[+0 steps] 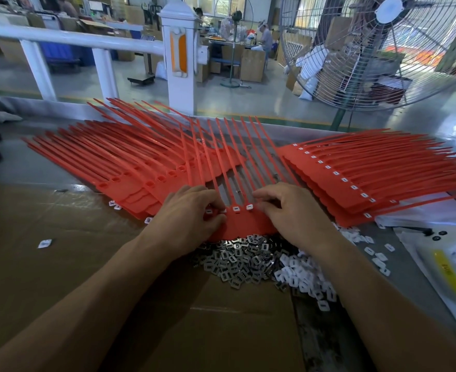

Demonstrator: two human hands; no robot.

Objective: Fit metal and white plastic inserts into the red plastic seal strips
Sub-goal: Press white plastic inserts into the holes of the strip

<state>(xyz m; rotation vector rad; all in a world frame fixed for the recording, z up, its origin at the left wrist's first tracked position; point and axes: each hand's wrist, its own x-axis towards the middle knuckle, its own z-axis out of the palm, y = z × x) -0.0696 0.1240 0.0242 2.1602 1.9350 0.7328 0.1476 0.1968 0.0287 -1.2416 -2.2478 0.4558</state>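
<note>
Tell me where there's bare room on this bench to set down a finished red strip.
Free: the brown cardboard left of the left hand, bare but for one stray white insert, and the cardboard near you below the metal inserts. Crowded: unfilled strips far left, filled strips right, white inserts and bags beside the right hand.

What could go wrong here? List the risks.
1. The left hand and right hand press on one red strip sheet that overlaps the metal inserts; shifting it could scatter them.
2. The white inserts touch the metal pile, so they may mix.
</note>
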